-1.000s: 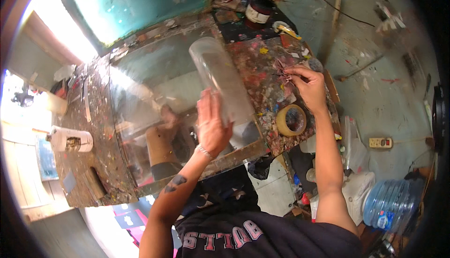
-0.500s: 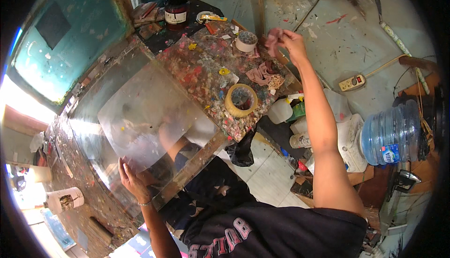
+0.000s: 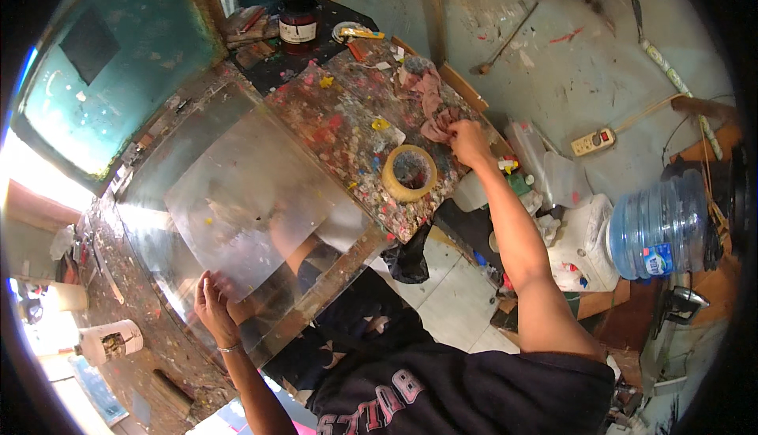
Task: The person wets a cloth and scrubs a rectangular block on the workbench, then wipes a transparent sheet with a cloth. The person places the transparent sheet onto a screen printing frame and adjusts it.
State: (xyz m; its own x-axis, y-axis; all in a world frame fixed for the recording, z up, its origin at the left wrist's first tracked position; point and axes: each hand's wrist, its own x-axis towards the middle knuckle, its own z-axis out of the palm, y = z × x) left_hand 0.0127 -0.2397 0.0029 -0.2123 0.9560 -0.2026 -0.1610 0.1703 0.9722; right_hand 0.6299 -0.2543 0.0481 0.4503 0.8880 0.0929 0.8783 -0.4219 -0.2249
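Observation:
A translucent plastic sheet [image 3: 237, 190] lies on the glass panel [image 3: 316, 155] set in the table. At the sheet's near left edge is my left hand [image 3: 215, 310], fingers pressed together on its border. My right hand [image 3: 471, 144] reaches to the right side of the paint-stained tabletop, its fingers closed on a crumpled pink rag [image 3: 437, 125]. Another bunched part of pink cloth [image 3: 426, 88] stretches up beside it, partly covering a roll of tape [image 3: 414, 65]. A larger yellowish tape roll [image 3: 409, 173] lies just left of my right hand.
A dark jar [image 3: 298, 23] stands at the back, near a lid with a yellow cutter [image 3: 359, 32]. To the right are a white jerrycan [image 3: 584, 245], a blue water bottle [image 3: 659, 222] and a power strip [image 3: 592, 142]. A white bucket [image 3: 110, 340] is at the left.
My right hand has come down and nearer from above the table's back edge. The rag it held up now lies on the table over the smaller tape roll. My left hand has shifted slightly.

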